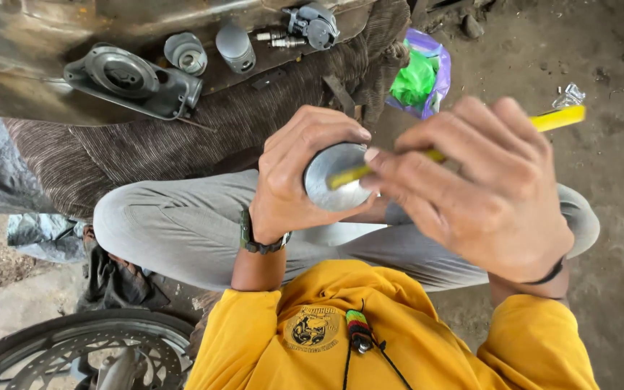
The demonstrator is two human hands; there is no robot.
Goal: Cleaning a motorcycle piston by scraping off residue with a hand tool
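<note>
Left hand [290, 180] grasping metal piston [335, 177]; right hand [485, 188] gripping yellow tool [557, 119] against it

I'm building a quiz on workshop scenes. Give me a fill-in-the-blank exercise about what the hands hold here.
1. The left hand grips a round ____ part, a piston.
2. The right hand holds a slim ____ tool against the piston's face.
3. The person wears a ____ hooded top.
4. A green bag lies on the ____.

Missing words: metal; yellow; yellow; ground
</note>
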